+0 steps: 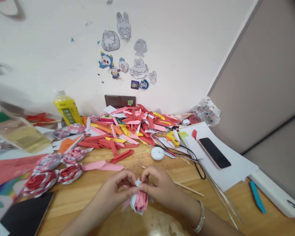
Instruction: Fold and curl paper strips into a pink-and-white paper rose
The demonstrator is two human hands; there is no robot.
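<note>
Between my two hands, low in the middle of the head view, is a pink and white folded paper flower [140,200]. My left hand [124,186] pinches its upper left side with thumb and fingers. On the other side my right hand [156,185] pinches the same flower near its white tip, thumbs nearly meeting. The fingers cover part of the paper. Just beyond the hands lie pink folded paper strips [103,165] and a round white object [157,153]. A thin wooden stick [189,189] rests to the right.
Finished paper flowers [70,173] sit at left, near a yellow bottle [68,108] and a large clear bottle [19,131]. Red, pink and yellow strips [135,123] pile against the wall. A yellow glue gun [170,137], a phone [214,153] on white paper and thin wires [221,193] lie right.
</note>
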